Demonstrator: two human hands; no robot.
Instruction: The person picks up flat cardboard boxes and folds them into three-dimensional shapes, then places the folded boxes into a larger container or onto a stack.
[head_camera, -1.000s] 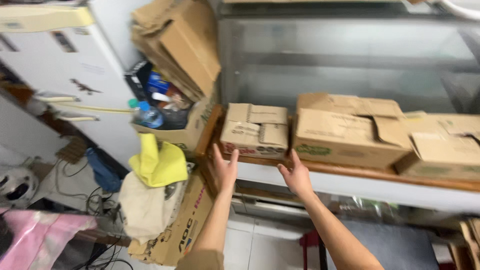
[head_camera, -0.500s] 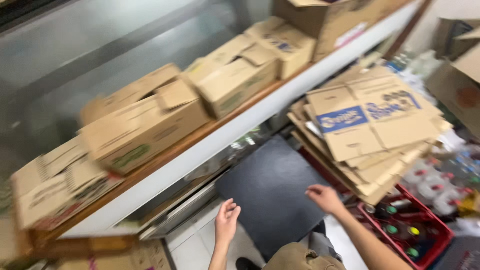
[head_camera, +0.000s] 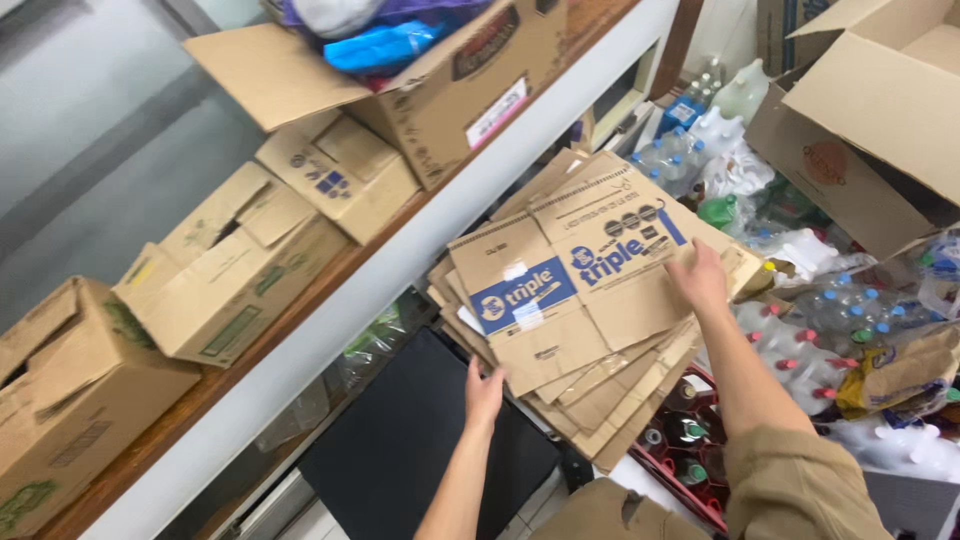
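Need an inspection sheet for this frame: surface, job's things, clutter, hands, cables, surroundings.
Surface: long shelf with a white front edge and wooden top, running diagonally.
Job's things: stack of flattened cardboard boxes below the shelf, top sheet with blue print.
Clutter: closed cartons on the shelf; open carton stuffed with bags; plastic bottles on the right; red crate of bottles under the stack.
Hands: left hand open at the stack's near edge; right hand flat on the top sheet, no closed grip.
Cables: nothing seen.
Surroundings: dark panel under the shelf; large open box at upper right.
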